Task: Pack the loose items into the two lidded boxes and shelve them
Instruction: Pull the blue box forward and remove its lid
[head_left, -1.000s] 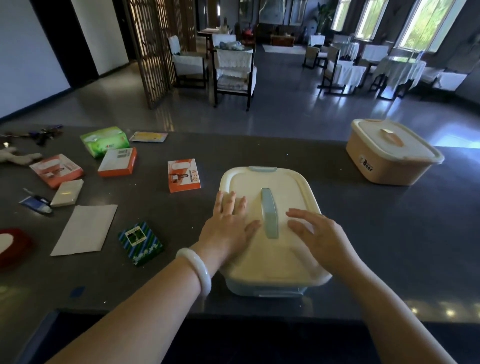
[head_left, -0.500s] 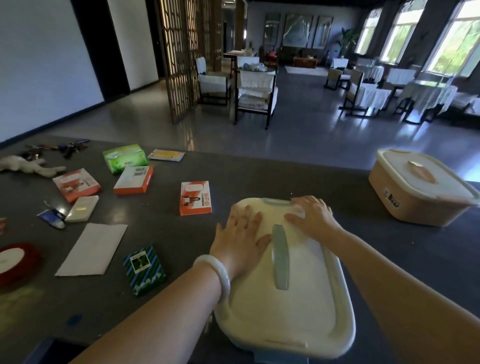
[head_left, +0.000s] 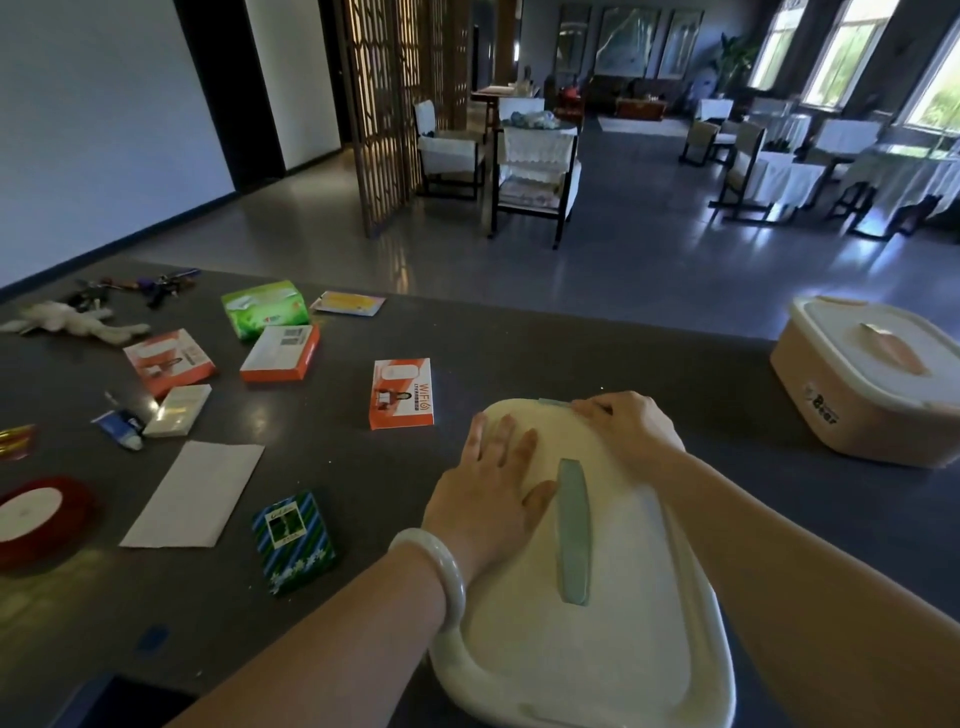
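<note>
Cream plastic box (head_left: 623, 670) sits near-centre on the tabletop (head_left: 519, 348), right in front of the person, lid (head_left: 639, 551) on. What's changed in the last second: the right hand (head_left: 631, 431) has left its spot beside the green handle (head_left: 573, 530) and gone to the lid's far rim. Its fingers (head_left: 592, 408) now curl over the edge by the little green tab (head_left: 555, 401). The left hand (head_left: 491, 499) hasn't budged, flat on the lid left of the handle, fingers (head_left: 501, 434) spread.

Reads to me like the lid's about to get popped so packing can start. Can't see inside, so no idea what's in there. The loose stuff is all lying off to the left: wifi box (head_left: 401, 393), striped box (head_left: 293, 540), paper (head_left: 195, 493), tape roll (head_left: 31, 514).

Lid looks smooth and a bit glossy, rounded corners. The pink box (head_left: 852, 410) is far right, closed too.
</note>
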